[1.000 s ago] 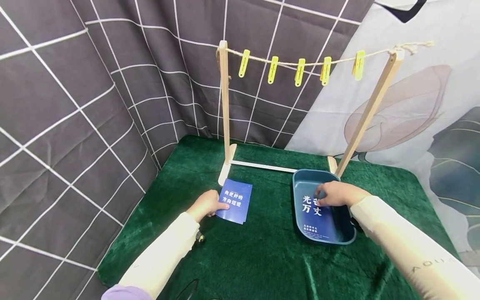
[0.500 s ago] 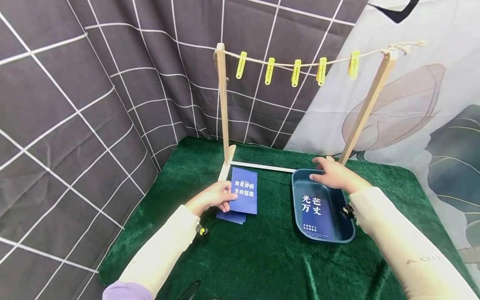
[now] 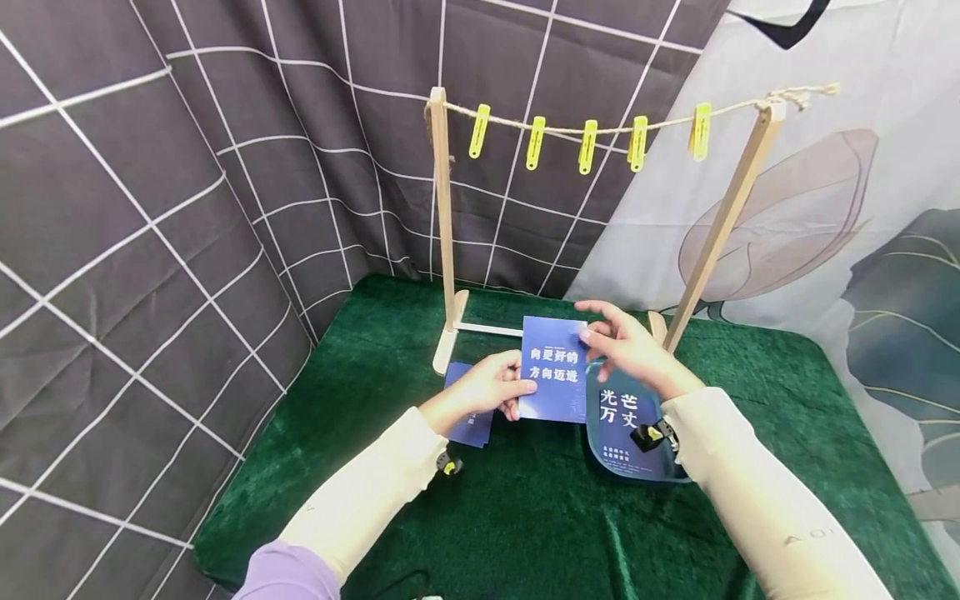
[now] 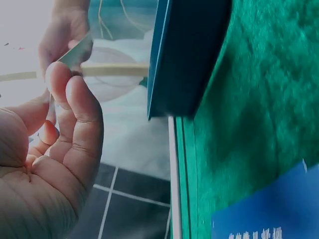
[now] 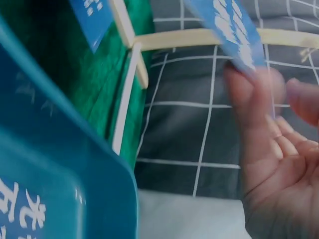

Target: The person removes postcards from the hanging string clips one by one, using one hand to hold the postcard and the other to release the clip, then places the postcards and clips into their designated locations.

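Note:
My left hand (image 3: 491,383) pinches the lower left edge of a blue card (image 3: 553,371) with white characters, thumb in front. The card stands upright above the table. At its upper right corner, my right hand (image 3: 622,342) has its thumb tip against the card's edge and its index finger spread past the top. Beneath the left hand lie more blue cards (image 3: 471,429) on the green cloth. A blue plastic tray (image 3: 600,458), partly covered by the right arm, holds another blue card (image 3: 626,429). In the right wrist view the raised card (image 5: 234,35) is blurred.
Behind the hands stands a wooden frame (image 3: 442,217) with a twine line (image 3: 558,130) between its posts. Several yellow clothespins (image 3: 587,148) hang along the twine. A white crossbar (image 3: 487,328) runs low between the posts. Grey checked cloth (image 3: 315,167) hangs behind.
My left hand has lifted one card off the pile and carried it right. My right hand has left the tray's inside, risen, and come left to the card's corner.

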A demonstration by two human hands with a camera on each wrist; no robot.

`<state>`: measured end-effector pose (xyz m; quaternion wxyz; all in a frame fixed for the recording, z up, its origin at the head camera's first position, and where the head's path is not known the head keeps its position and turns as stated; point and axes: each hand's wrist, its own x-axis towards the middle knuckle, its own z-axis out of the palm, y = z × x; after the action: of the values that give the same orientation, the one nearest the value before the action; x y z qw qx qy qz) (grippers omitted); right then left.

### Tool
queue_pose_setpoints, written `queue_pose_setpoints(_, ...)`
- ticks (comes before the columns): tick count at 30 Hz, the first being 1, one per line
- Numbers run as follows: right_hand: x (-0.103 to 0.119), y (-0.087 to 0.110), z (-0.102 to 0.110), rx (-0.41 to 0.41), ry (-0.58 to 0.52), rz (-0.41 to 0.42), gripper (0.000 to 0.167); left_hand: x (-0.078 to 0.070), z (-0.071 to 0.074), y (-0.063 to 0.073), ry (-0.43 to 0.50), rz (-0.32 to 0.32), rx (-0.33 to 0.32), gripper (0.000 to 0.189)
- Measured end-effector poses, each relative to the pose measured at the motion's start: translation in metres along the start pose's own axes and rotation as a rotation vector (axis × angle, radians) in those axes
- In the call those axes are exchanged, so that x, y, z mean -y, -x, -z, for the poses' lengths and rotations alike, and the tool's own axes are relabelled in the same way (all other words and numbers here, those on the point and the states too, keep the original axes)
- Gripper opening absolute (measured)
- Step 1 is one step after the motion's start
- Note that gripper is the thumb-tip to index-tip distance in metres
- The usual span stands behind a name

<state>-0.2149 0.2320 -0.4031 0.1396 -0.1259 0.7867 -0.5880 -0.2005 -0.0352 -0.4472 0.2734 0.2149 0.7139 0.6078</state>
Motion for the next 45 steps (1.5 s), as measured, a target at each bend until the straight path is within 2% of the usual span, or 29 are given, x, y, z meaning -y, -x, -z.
queue_pose_setpoints(4,-0.002,-0.001,-0.006,-0.046,-0.005,0.025,0.037,0.003,-0.009,-0.004,0.016,-0.009,-0.007,0.012)
queue_pose_setpoints(8,-0.007,-0.003,-0.005,-0.084,-0.040,0.029,0.034,0.006,-0.011,-0.003,-0.018,-0.021,-0.052,0.017)
queue_pose_setpoints(11,-0.013,-0.005,0.004,-0.134,-0.033,0.012,0.033,0.010,-0.009,0.000,-0.029,-0.006,-0.070,0.018)
queue_pose_setpoints(14,-0.023,-0.004,0.020,-0.213,0.043,-0.069,0.031,0.015,-0.004,0.004,-0.033,0.022,-0.079,0.017)
queue_pose_setpoints(18,-0.040,0.000,0.043,-0.290,0.158,-0.268,0.025,0.028,0.005,0.013,-0.042,0.081,-0.083,0.017)
queue_pose_setpoints(22,-0.054,0.004,0.057,-0.257,0.200,-0.414,0.021,0.042,0.013,0.020,-0.060,0.139,-0.095,0.020)
queue_pose_setpoints(28,-0.061,0.007,0.055,-0.143,0.303,-0.481,0.024,0.054,0.020,0.026,-0.101,0.171,-0.120,0.020)
queue_pose_setpoints(31,-0.062,0.007,0.050,-0.107,0.457,-0.476,0.018,0.058,0.022,0.028,-0.106,0.176,-0.127,0.019)
queue_pose_setpoints(35,-0.061,0.007,0.044,-0.068,0.803,-0.436,0.017,0.059,0.024,0.030,-0.113,0.174,-0.141,0.018)
queue_pose_setpoints(37,-0.061,0.006,0.041,-0.056,0.940,-0.424,0.018,0.060,0.025,0.031,-0.123,0.171,-0.145,0.018)
queue_pose_setpoints(40,-0.063,0.004,0.036,-0.025,1.060,-0.427,0.018,0.061,0.027,0.032,-0.142,0.177,-0.150,0.018)
queue_pose_setpoints(45,-0.066,0.002,0.029,0.010,1.168,-0.451,0.016,0.063,0.030,0.034,-0.174,0.181,-0.159,0.017)
